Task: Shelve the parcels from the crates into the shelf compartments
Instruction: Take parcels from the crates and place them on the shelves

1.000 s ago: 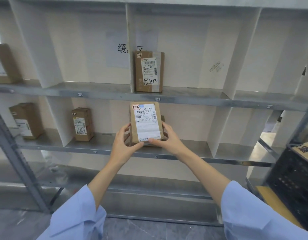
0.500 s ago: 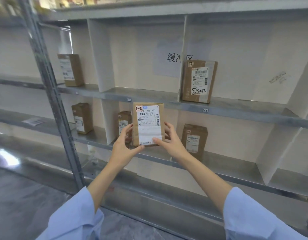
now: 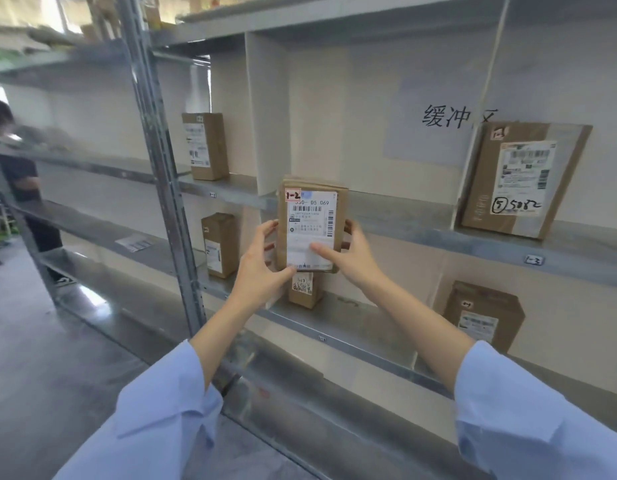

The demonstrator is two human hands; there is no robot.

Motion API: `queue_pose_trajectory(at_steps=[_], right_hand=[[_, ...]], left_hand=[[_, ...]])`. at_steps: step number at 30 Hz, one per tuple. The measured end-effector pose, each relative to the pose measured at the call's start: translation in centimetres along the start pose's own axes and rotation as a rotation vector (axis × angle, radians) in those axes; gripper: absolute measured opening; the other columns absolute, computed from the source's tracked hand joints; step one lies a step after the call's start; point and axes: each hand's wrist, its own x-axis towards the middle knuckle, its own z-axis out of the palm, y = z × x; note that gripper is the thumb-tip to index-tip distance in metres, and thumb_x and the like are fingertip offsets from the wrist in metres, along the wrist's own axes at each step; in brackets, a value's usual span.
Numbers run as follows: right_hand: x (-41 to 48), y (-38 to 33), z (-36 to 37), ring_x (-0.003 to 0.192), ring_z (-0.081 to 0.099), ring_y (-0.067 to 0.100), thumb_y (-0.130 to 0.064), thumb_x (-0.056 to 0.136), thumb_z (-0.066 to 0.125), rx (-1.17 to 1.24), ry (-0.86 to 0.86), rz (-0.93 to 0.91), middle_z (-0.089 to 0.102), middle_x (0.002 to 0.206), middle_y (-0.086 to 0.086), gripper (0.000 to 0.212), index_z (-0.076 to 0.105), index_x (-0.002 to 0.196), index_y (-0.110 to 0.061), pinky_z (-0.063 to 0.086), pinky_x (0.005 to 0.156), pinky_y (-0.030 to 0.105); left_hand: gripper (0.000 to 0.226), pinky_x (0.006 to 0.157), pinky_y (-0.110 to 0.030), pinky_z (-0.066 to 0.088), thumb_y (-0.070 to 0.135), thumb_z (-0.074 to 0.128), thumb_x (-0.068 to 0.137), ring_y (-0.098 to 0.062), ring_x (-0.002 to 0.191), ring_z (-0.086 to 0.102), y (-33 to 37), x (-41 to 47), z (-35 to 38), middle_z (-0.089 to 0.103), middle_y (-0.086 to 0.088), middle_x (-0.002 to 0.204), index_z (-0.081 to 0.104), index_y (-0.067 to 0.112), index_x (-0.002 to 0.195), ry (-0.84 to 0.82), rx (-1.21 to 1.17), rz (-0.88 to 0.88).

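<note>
Left hand [image 3: 262,268]: fingers curled round the lower left edge of the parcel, thumb tucked under its bottom corner. Right hand [image 3: 348,258]: thumb laid across the front label, fingers wrapped behind the right edge. Both grip it; neither is nearer the shelf.

Small brown cardboard parcel with white shipping label [image 3: 312,226]: centre of frame, held in the air in front of the grey metal shelf board [image 3: 421,233]. Stands upright, long axis vertical, label side facing the camera, red-framed "1-2" tag [image 3: 293,195] at its top left corner.

Compartment behind and just above the parcel, bounded left by a white divider panel [image 3: 265,112], looks unoccupied. The shelf edge tag "1-3" [image 3: 533,260] sits further right, so this bay is probably 1-2. Likely move: lift slightly, push straight away from the body, keep it upright.
</note>
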Motion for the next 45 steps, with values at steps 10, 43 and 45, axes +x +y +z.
queue_pose_trajectory(at_steps=[10, 43, 45], right_hand=[[14.1, 0.3, 1.0, 0.117, 0.059, 0.015, -0.031, 0.075, 0.083, -0.041, 0.185, -0.13, 0.06, 0.129, -0.011, 0.076, 0.042, 0.138, -0.027, 0.049, 0.1, 0.047], [22.9, 3.5, 4.4, 0.142, 0.032, 0.031, -0.049, 0.095, 0.055, -0.858, 0.421, 0.166, 0.027, 0.159, 0.01, 0.084, 0.01, 0.157, -0.014, 0.037, 0.109, 0.05], [20.2, 2.7, 3.1, 0.139, 0.033, 0.031, -0.051, 0.098, 0.046, -1.071, 0.434, 0.155, 0.028, 0.159, 0.007, 0.076, 0.011, 0.157, -0.017, 0.041, 0.102, 0.049]], left_hand=[[0.074, 0.104, -0.033, 0.038, 0.032, 0.069, 0.088, -0.012, 0.129, 0.045, -3.7, 14.7, -1.5, 0.044, 0.006, 0.147, 0.03, 0.033, 0.15, -0.027, 0.23, 0.13], [0.066, 0.1, -0.038, 0.034, 0.053, 0.036, 0.088, -0.023, 0.129, 0.046, -13.1, 25.7, -0.1, 0.049, -0.002, 0.146, 0.044, 0.019, 0.145, -0.207, 0.641, 0.498], [0.067, 0.098, -0.038, 0.034, 0.054, 0.034, 0.088, -0.023, 0.127, 0.047, -12.2, 25.2, 1.4, 0.049, -0.002, 0.145, 0.044, 0.02, 0.144, -0.233, 0.608, 0.533]])
